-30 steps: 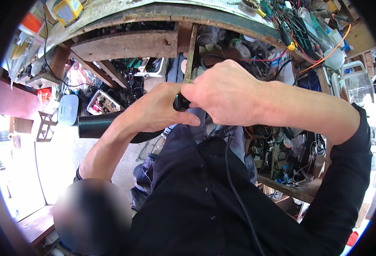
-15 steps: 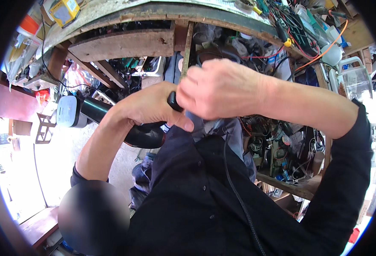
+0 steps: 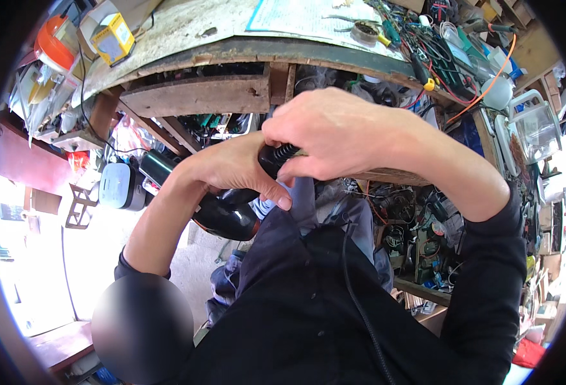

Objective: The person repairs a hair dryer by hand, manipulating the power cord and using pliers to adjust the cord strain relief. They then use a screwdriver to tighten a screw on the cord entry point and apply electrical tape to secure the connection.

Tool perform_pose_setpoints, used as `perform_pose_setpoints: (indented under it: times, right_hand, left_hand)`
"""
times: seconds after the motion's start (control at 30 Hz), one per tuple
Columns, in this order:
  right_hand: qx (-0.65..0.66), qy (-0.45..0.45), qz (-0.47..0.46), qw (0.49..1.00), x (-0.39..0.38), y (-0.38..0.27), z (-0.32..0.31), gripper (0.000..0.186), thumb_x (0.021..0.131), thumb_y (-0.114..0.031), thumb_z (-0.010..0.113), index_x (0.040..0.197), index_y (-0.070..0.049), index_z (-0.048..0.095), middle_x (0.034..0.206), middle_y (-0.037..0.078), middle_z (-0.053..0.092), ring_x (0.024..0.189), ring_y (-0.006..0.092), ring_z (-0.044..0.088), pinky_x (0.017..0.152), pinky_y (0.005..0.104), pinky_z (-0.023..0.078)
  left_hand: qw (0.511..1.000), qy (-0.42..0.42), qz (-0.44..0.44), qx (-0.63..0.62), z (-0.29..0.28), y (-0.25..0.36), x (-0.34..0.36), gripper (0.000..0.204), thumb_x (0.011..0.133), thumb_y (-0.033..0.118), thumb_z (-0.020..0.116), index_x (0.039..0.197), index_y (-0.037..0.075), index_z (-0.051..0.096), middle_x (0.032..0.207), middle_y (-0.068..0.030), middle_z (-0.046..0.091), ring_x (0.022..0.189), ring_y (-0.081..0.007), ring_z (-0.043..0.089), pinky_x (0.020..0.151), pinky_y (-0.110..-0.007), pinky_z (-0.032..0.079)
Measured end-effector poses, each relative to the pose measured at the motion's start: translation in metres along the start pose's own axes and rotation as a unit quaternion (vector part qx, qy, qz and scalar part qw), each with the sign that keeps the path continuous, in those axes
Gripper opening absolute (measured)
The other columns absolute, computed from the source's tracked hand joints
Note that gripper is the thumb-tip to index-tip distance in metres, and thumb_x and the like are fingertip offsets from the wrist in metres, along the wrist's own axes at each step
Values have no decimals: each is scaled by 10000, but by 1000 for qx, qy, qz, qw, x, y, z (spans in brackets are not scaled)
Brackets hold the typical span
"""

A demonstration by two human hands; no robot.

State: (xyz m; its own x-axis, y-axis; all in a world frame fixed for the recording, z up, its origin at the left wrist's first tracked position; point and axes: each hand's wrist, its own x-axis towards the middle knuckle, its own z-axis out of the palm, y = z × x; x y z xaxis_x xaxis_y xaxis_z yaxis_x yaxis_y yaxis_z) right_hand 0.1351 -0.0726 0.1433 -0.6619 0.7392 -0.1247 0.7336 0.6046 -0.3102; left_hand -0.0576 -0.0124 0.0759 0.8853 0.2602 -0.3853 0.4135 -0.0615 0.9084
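Observation:
A glossy black hair dryer (image 3: 225, 220) is held above my lap, its rounded body below my left wrist and an orange-brown rim at one end. My left hand (image 3: 228, 165) is closed around its handle, thumb pointing down toward my shirt. At the handle's end a black ribbed cord sleeve (image 3: 285, 153) shows between the two hands. My right hand (image 3: 344, 131) reaches over from the right, with its fingers bent and pinched on that sleeve. The fingertips on the far side are hidden.
Ahead runs a worn workbench (image 3: 187, 54) with a wooden drawer front (image 3: 196, 96). Pliers (image 3: 353, 22), a yellow box (image 3: 113, 40) and tangled cables lie on it. A pale rounded device (image 3: 121, 186) and a black cylinder (image 3: 158, 168) are beyond my left forearm. Cluttered shelves stand right.
The view has tipped up, showing more of the benchtop. My right hand has shifted its grip, and the ribbed sleeve at the handle's end has come into sight. The left hand keeps its hold.

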Motion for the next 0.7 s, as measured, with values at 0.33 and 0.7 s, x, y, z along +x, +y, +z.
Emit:
perform_pose_setpoints:
  times: [0.33, 0.7]
  right_hand:
    - [330, 112, 156, 924, -11, 20, 30, 311, 815, -202, 852, 873, 66, 707, 764, 81, 728, 691, 110, 654, 649, 305, 530]
    - [665, 349, 155, 642, 6, 15, 73, 221, 887, -73, 825, 885, 18, 624, 826, 89, 699, 733, 159, 726, 664, 296, 614]
  left_hand:
    - [990, -118, 14, 73, -22, 11, 30, 601, 667, 169, 994, 1131, -18, 659, 1037, -69, 702, 883, -146, 674, 815, -305, 548]
    - [846, -29, -57, 530, -48, 85, 21, 487, 670, 182, 853, 1074, 0, 650, 983, -203, 730, 994, -402, 699, 840, -466, 555]
